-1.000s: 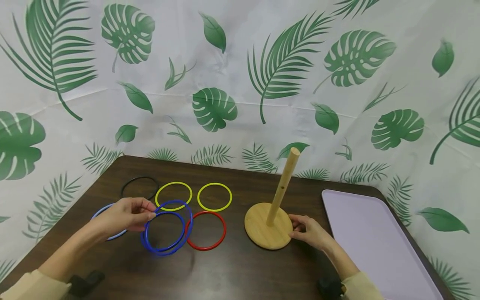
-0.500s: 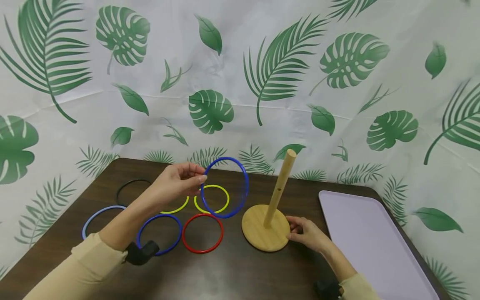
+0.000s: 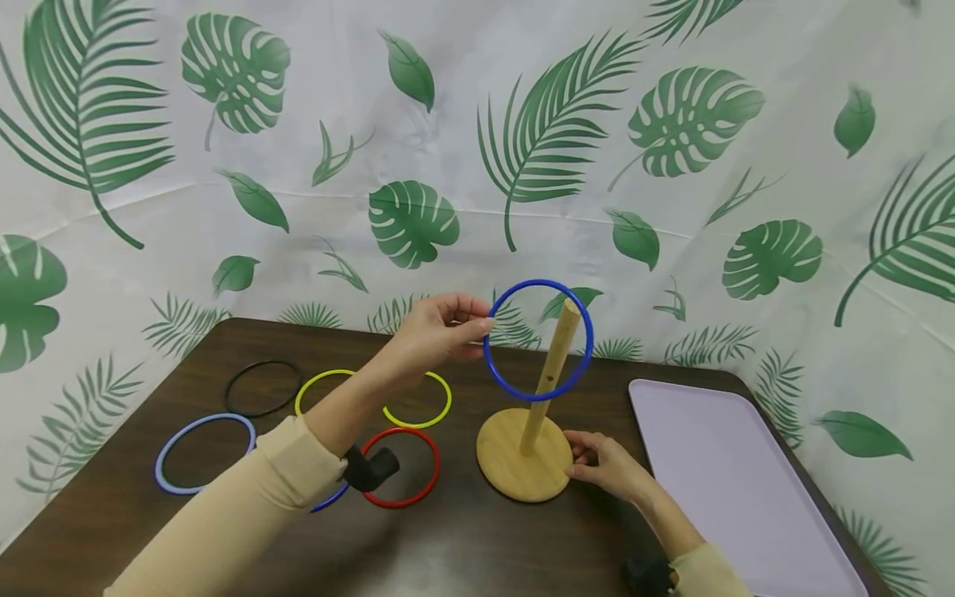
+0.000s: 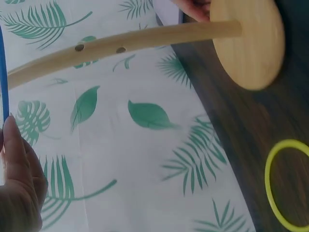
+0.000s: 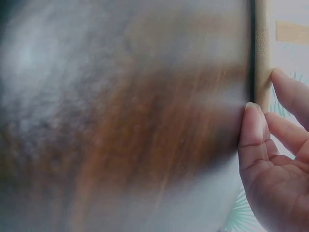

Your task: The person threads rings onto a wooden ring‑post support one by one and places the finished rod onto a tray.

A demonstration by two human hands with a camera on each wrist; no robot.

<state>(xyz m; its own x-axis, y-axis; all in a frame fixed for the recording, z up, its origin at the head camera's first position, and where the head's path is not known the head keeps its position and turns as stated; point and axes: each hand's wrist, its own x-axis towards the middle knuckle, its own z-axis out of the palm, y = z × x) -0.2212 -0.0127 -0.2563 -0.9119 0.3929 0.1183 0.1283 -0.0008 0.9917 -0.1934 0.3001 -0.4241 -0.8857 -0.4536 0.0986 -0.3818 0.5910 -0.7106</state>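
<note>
My left hand [image 3: 440, 336] pinches a blue ring [image 3: 589, 348] by its left side. The ring is tilted up at the top of a wooden post [image 3: 555, 365], whose tip shows inside the ring's outline in the head view. In the left wrist view the ring [image 4: 4, 72] appears almost edge-on by the post's end; I cannot tell whether it encircles the tip. The post leans slightly from a round wooden base [image 3: 503, 456]. My right hand [image 3: 612, 468] grips the base's right edge with thumb and fingers, also visible in the right wrist view.
Rings lie on the dark table [image 3: 477, 547]: black [image 3: 230, 388], light blue [image 3: 160, 464], red [image 3: 436, 464], a yellow ring [image 3: 449, 398], another yellow partly behind the left arm, and a mostly hidden blue one [image 3: 332, 497]. A lilac tray [image 3: 731, 473] lies right.
My left hand has lifted the blue ring from above the other rings and carried it right to the post's top. The right hand stays at the base.
</note>
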